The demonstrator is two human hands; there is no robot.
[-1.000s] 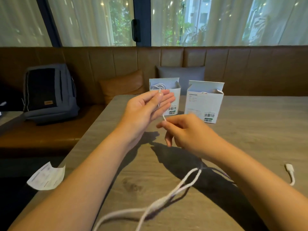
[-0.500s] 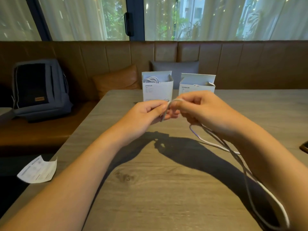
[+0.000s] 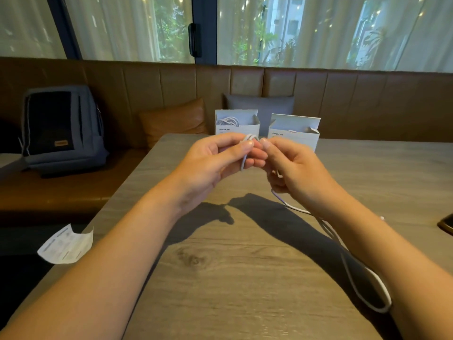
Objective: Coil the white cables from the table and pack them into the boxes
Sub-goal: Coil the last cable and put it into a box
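Matt grey wood-grain table (image 3: 220, 278), white card boxes (image 3: 294, 138), smooth cable (image 3: 362, 285), leather-look bench (image 3: 171, 82).

Brown leather bench (image 3: 147, 79), curtained windows (image 3: 318, 30), wood table (image 3: 245, 266).

The white cable (image 3: 353, 273) slips behind the right hand (image 3: 296, 173) and arm, so part of it is hidden. Both hands cover the bottoms of the two boxes (image 3: 236, 123). The small words on the boxes and on the paper slip (image 3: 66, 244) are too tiny to read. A dark thing (image 3: 446, 225) on the desk (image 3: 220, 266) is cut off at the right edge.
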